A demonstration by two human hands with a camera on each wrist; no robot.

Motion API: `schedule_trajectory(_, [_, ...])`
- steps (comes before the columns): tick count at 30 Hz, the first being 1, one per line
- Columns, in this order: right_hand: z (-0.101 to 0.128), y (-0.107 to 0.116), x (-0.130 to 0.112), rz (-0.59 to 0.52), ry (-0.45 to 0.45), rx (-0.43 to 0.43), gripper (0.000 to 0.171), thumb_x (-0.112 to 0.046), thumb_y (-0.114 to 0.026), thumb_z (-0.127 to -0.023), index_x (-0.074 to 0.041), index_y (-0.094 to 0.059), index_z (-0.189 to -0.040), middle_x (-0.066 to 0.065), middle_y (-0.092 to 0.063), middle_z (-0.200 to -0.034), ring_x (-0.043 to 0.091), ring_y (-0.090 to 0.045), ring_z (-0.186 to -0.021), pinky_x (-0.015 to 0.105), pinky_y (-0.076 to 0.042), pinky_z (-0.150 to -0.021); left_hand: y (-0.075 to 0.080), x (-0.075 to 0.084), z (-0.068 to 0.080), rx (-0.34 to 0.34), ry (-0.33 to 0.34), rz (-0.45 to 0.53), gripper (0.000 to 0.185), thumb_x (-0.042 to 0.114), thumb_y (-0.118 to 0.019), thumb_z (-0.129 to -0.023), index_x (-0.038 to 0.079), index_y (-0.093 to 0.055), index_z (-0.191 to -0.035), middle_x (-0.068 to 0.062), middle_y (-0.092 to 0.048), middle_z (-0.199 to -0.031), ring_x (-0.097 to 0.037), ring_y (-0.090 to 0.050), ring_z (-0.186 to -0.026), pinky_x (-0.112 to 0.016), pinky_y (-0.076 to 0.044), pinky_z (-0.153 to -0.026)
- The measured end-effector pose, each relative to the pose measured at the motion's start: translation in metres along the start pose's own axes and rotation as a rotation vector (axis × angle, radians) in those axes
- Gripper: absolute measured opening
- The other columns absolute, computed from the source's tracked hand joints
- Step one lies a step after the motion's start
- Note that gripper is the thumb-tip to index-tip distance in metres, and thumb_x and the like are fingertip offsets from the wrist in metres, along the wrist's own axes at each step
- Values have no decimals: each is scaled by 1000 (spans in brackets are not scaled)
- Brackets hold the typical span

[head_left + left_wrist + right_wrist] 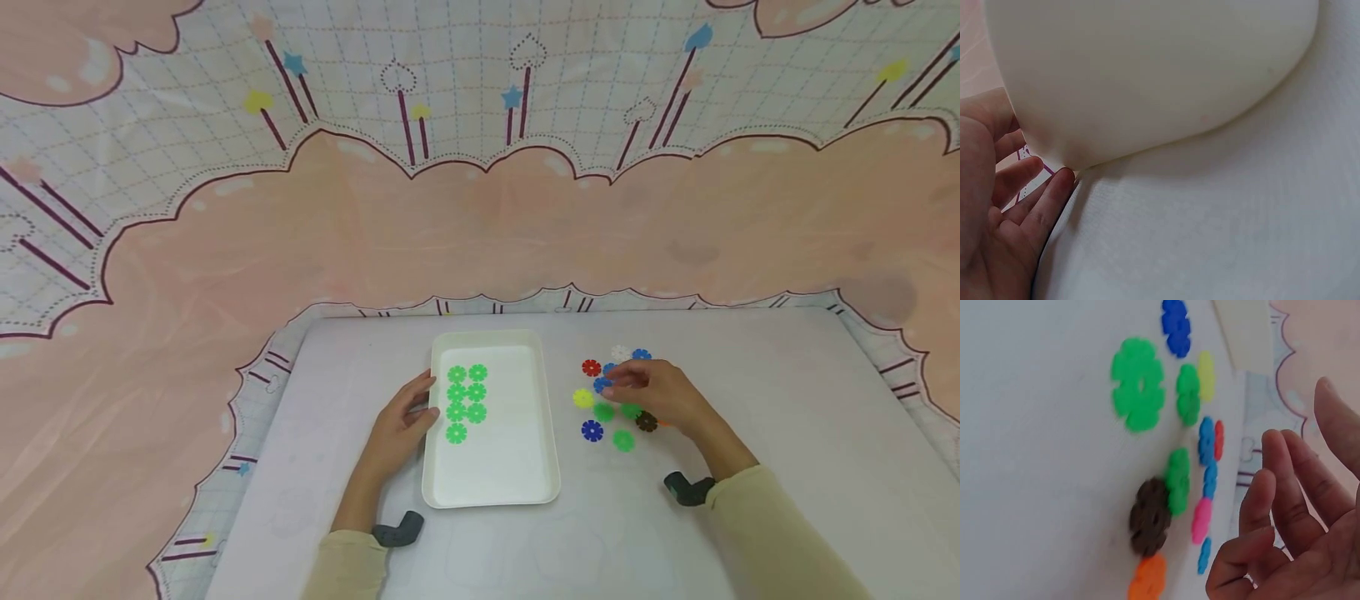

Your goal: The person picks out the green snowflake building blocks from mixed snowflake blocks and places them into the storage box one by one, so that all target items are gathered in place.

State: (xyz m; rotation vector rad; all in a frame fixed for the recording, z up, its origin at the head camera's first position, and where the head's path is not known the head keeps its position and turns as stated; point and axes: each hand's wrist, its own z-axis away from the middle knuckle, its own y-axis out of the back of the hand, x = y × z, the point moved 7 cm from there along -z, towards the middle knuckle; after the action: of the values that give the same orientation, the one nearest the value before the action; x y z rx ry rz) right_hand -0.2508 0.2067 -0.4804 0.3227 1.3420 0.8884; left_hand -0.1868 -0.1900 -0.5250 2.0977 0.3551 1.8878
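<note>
Seven green discs (466, 402) lie in the tray (517, 492) at lower centre of the head view; mixed-colour discs (592, 430) sit just right of it on the desk (787, 417). The right hand (660, 393) hovers over that pile, fingers (1272, 506) loosely spread, holding nothing. The left hand (401, 425) rests open against the tray's left rim. Sorting greens seems under way; picking the green disc (1139, 384) calls for a pinch.

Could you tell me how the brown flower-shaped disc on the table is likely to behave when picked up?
The brown disc looks thin, stiff and plastic, so probably light. It lies flat on the table, so it should slide rather than roll. Its low edge may resist pinching.
</note>
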Motion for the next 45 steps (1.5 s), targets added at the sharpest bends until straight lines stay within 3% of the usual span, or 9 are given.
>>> schedule_trajectory(11, [1,6,29,72,-85,24,54,-46,-76,-89,-12,-69,-130,9,-73,-115,27,-62,-109,31,-61,-82,0,-3,-1,6,6,-14,51,16,-67,-99,15,-53,-148,3,-41,-163,-28,-55,-137,-33,-55,-108])
schedule_trajectory(15, [1,7,34,75,-108,13,52,-45,-77,-89,-11,-70,-128,10,-72,-115,29,-62,-109,35,-62,-85,-1,16,4,1,33,-8,52,10,-65,-99,8,-50,-149,-3,-39,-164,-33,-53,-138,-39,-53,-111])
schedule_trajectory(18, [1,6,37,68,-137,-6,52,-45,-78,-88,-12,-70,-127,9,-72,-115,29,-62,-110,38,-61,-87,-2,21,5,0,58,-5,53,6,-63,-99,3,-48,-150,-7,-38,-165,-36,-51,-139,-44,-50,-112])
schedule_trajectory(24, [1,5,42,38,-157,-63,49,-42,-81,-86,-12,-71,-125,6,-71,-112,26,-61,-108,38,-60,-90,-3,-1,0,6,41,-12,53,10,-65,-99,10,-49,-150,-1,-38,-164,-32,-53,-139,-42,-52,-111])
schedule_trajectory(33, [-2,5,36,19,-132,-106,45,-33,-85,-83,-10,-72,-119,6,-70,-105,23,-60,-101,31,-58,-84,-1,-1,0,6,12,-22,52,14,-67,-98,15,-52,-148,4,-41,-163,-28,-55,-137,-34,-55,-109])
schedule_trajectory(45, [-6,4,36,71,-121,-85,41,-29,-88,-79,-11,-73,-114,8,-70,-103,24,-61,-99,32,-59,-80,-1,-2,0,6,14,-16,52,14,-66,-99,14,-52,-149,3,-41,-163,-27,-55,-137,-31,-55,-108])
